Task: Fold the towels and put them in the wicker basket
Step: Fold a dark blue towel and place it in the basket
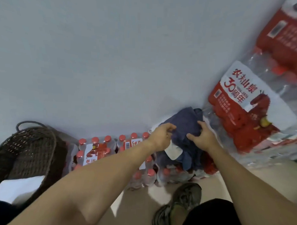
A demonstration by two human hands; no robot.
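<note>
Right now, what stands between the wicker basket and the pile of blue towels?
In the head view, shrink-wrapped packs of red-capped water bottles stand along the wall between the wicker basket and the blue towels; the left forearm crosses above them.

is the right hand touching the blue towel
Touching: in the head view the right hand lies on the blue towel, fingers pressed into the cloth.

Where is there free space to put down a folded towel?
Free: inside the wicker basket beside the white towel, and the bare floor between the bottle packs and the shoe. Crowded: the pack tops under the blue towels.
</note>
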